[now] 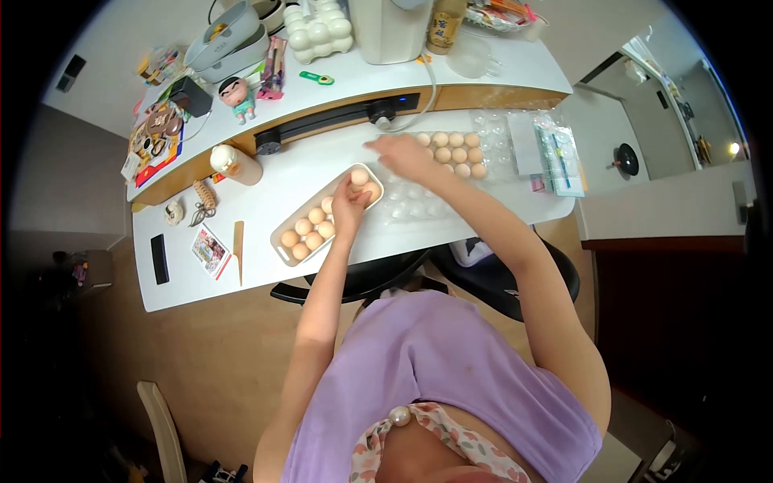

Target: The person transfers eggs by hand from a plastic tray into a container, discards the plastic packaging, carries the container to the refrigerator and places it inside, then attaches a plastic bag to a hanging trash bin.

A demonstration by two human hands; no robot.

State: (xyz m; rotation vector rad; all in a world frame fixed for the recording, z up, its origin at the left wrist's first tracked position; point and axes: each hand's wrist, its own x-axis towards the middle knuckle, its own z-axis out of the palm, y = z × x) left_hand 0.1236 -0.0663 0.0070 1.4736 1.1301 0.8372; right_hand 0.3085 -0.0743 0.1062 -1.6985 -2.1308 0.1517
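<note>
A long white container (pixel 283 256) with two rows of eggs lies at a slant in the middle of the desk. My left hand (pixel 349 211) is over its far end, fingers curled against an egg (pixel 370 190); the grip is partly hidden. Beside it sits another egg (pixel 360 175). To the right, my right hand (pixel 405 158) hovers at the left side of a clear plastic egg carton (pixel 415 208), its fingers stretched to the left with no egg visible in them. Several eggs (pixel 459 154) rest in the carton's far part, while the nearer hollows hold none.
Clear plastic packaging (pixel 555 133) lies at the right. On the left are a bottle (pixel 236 165), a wooden stick (pixel 239 251), a card (pixel 211 253) and a black phone-like slab (pixel 160 259). A raised shelf (pixel 346 97) with a white egg-shaped holder (pixel 318 32) runs along the back.
</note>
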